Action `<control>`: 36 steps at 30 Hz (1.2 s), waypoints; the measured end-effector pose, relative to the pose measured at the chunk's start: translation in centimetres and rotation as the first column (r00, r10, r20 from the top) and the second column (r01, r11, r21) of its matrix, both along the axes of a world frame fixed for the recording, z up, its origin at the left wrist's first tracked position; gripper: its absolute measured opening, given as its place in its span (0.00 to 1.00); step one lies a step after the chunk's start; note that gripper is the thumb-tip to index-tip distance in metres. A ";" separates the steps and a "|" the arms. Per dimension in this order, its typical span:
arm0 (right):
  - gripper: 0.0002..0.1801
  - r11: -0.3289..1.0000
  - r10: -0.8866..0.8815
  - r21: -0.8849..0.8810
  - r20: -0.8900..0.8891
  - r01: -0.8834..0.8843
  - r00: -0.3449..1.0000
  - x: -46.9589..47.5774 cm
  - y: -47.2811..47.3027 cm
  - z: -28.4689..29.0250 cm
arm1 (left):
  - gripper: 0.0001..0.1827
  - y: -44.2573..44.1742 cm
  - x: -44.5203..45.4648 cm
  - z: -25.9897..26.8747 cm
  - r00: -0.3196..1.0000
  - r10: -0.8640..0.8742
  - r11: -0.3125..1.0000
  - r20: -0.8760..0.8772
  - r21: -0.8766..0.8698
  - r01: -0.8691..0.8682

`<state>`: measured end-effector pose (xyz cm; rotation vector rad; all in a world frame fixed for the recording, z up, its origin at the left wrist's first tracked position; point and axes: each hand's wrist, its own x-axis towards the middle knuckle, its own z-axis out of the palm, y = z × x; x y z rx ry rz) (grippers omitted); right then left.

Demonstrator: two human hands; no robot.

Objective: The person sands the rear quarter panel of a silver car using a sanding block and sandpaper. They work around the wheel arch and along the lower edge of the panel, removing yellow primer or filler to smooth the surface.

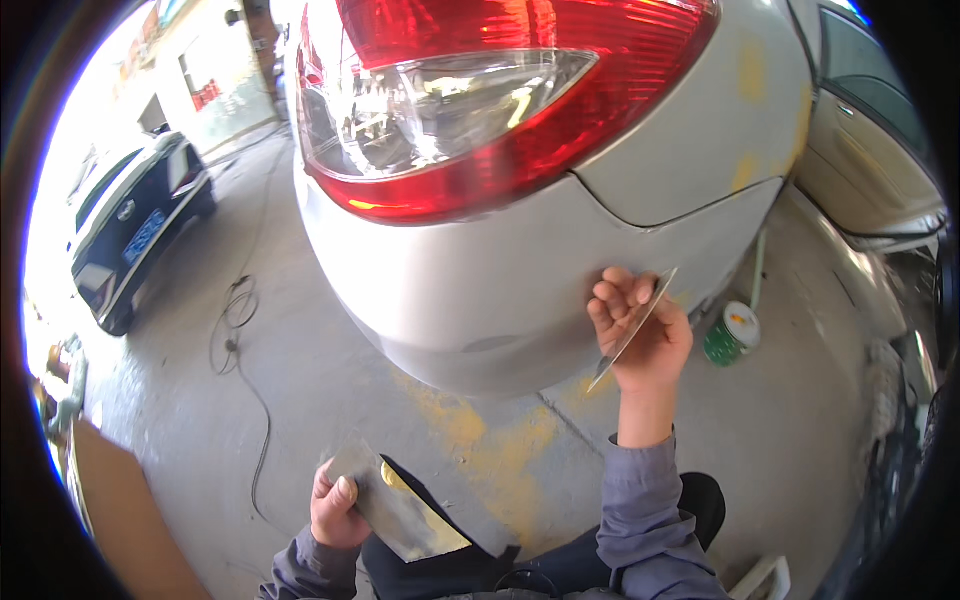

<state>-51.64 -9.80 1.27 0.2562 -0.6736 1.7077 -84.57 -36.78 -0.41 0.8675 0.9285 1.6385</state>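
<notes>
My left hand grips a flat grey metal plate low in front of me, thumb on top. Yellow body filler lies along the plate's right edge. In my right hand is a thin putty spreader, seen nearly edge-on between thumb and fingers. That hand is beside the corner of a silver car bumper; whether the spreader touches it I cannot tell. Above the bumper sits a red and clear tail light. Yellow filler patches mark the rear side panel.
A green can stands on the floor right of the bumper. A black cable trails across the floor at left. A dark car is parked behind it. A beige car door stands at right, cardboard at lower left.
</notes>
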 end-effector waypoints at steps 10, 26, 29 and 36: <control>0.19 0.850 -0.221 -0.373 0.389 0.372 0.894 -13.8 -13.5 -2.4 | 0.20 5.9 -9.2 2.9 0.980 -0.175 0.972 -0.094 0.144 0.188; 0.18 0.589 -0.433 -0.412 0.565 0.695 0.702 -21.5 -24.2 3.3 | 0.25 10.0 -3.5 4.3 0.631 0.156 0.776 -0.760 0.489 0.397; 0.20 0.572 -0.410 -0.434 0.583 0.696 0.701 -20.9 -24.1 2.0 | 0.22 9.4 -3.4 2.8 0.438 0.145 0.818 -0.887 0.357 0.451; 0.23 0.617 -0.613 -0.238 0.452 0.750 0.648 -10.5 -20.3 1.8 | 0.16 12.4 -7.5 3.7 0.810 0.023 0.896 -0.587 0.371 0.243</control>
